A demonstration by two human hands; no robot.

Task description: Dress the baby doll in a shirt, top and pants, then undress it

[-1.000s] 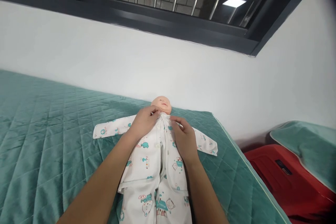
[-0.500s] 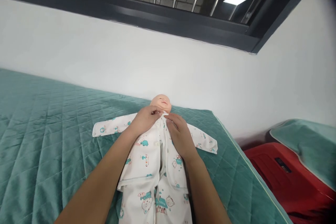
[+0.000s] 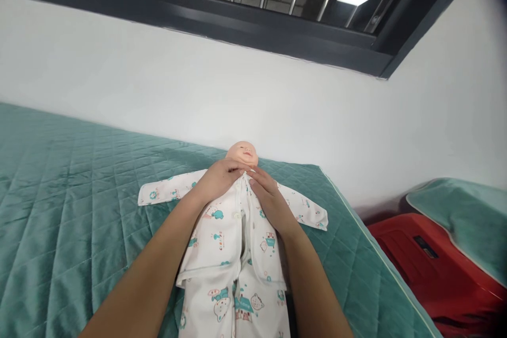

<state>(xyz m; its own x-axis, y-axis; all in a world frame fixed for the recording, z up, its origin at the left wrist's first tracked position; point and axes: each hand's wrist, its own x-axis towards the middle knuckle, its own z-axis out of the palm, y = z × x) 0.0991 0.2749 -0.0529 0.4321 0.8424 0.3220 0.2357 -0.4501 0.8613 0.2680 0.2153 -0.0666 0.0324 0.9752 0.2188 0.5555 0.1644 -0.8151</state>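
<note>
A baby doll [image 3: 242,152] lies on its back, head toward the wall, dressed in a white patterned baby jacket [image 3: 216,227] and matching pants [image 3: 253,306]. Both sleeves are spread out sideways. At the collar, just below the doll's chin, my left hand [image 3: 222,179] pinches the jacket's left edge. From the other side my right hand [image 3: 271,195] grips the opposite edge, its fingertips meeting those of the left. Below the collar the jacket front hangs slightly apart, with a button [image 3: 237,216] showing on the left edge. My fingers hide the fastening at the neck.
The doll rests on a green quilted bedspread [image 3: 87,195], whose edge runs down the right side. Beyond that edge sits a red suitcase [image 3: 428,269] partly under a green cloth [image 3: 463,216]. A white wall [image 3: 178,79] and dark-framed window [image 3: 245,21] stand behind.
My fingers have shifted slightly at the collar, and the right-hand fingers now lie flatter and closer to the left. The doll and its clothes stay in place.
</note>
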